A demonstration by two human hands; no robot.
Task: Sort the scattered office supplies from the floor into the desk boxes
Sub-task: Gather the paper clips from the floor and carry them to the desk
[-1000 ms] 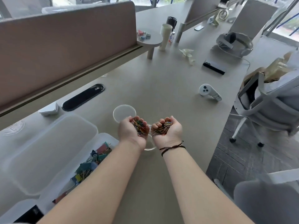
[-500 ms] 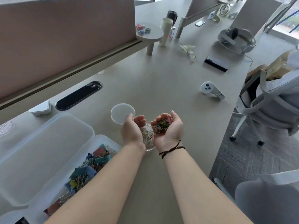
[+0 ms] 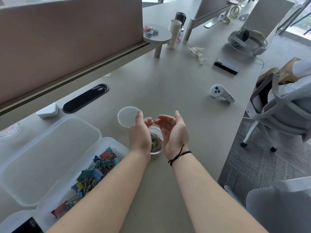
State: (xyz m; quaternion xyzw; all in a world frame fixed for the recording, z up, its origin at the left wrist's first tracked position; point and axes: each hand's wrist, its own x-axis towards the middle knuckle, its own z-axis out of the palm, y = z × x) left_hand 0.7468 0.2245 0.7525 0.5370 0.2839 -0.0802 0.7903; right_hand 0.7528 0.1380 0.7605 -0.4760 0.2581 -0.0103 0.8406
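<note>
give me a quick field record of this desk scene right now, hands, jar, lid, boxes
left hand: left hand open, held over the jar, holding nothing
right hand: right hand open, palm cupped, empty
jar: small clear jar on the desk, between the hands, lid off
contents: coloured paper clips inside the jar
lid: round lid flat on the desk beyond the left hand
box: open clear box to the left, holding binder clips

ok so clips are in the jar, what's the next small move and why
Probably take the lid and cap the jar. Both hands, left and right, look empty beside the jar, the paper clips lie inside it, and the lid lies on the desk by the left fingertips.
</note>
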